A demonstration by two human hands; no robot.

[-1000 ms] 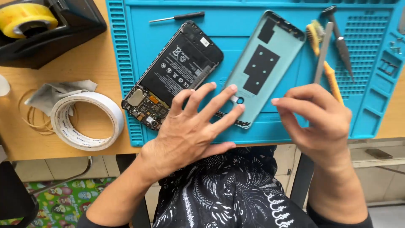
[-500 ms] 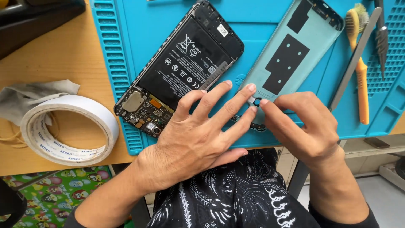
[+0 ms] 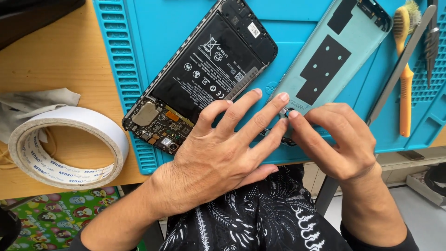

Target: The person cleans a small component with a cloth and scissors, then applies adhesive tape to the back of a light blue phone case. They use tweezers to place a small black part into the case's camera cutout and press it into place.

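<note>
- Left hand [image 3: 218, 158]: fingers [image 3: 244, 109] spread wide and flat, palm down, lying over the near edge of the blue mat [image 3: 153, 28]. The middle fingertip touches the lower end of the back cover [image 3: 325, 51]; nothing is gripped.
- Right hand [image 3: 339, 139]: fingers curled inward, with one fingertip and what seems the thumb pinched close together at a small dark round opening [image 3: 289, 111] in the back cover's lower end. Whether they hold a tiny part there, I cannot tell.
- Back cover: pale teal plastic, thin, with rounded corners and inner face up. It carries black rectangular adhesive patches and lies aslant on the mat, just right of the opened phone [image 3: 204, 79].
- Opened phone: black frame, with a flat black battery filling most of it. An exposed circuit board with small metal shields sits at its near end, close to the left hand's index finger.
- Mat: bright blue, rubbery, with a ribbed slotted border, resting on the wooden table [image 3: 60, 60].
- Left of the mat: a wide roll of white tape [image 3: 69, 148] on the table, with crumpled white backing paper [image 3: 37, 102] behind it.
- Right of the back cover: an orange-handled brush [image 3: 405, 79] with pale bristles and a slim grey metal tool [image 3: 395, 69], both on the mat.
- Against half a second earlier: the view sits closer, and both hands keep nearly the same pose, with the right fingertips staying at the cover's opening.
</note>
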